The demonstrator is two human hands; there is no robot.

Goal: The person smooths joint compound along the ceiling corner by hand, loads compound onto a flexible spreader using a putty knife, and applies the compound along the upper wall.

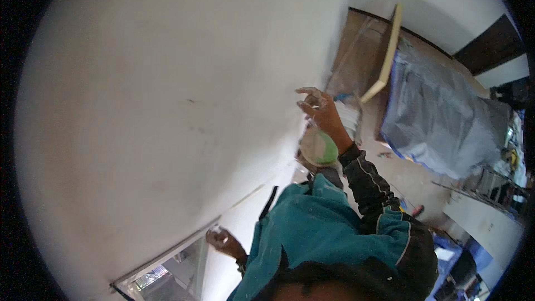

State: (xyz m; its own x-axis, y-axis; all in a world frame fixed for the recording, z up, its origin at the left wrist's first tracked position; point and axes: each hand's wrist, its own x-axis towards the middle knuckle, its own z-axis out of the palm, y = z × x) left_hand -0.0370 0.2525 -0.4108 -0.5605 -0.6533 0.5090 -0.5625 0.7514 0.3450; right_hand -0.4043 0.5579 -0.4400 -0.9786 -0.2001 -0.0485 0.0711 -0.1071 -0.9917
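My right hand (322,112) is raised beside a large pale wall (167,89). Its thumb and forefinger point toward the wall with a gap between them, the other fingers are loosely bent, and white smears mark the skin. Beyond that hand and lower down is a round beige and green tub-like thing (319,147), partly hidden by my forearm. My left hand (224,242) is at the lower left, close to a framed window (173,270). Its fingers are curled around something small and whitish that I cannot make out.
To the right, a grey sheet with a blue edge (440,111) drapes over a bulky thing. A yellowish board edge (387,56) rises beside it. A dark panel (493,44) is at the far right. Metal racks (493,187) and blue items (451,253) crowd the lower right.
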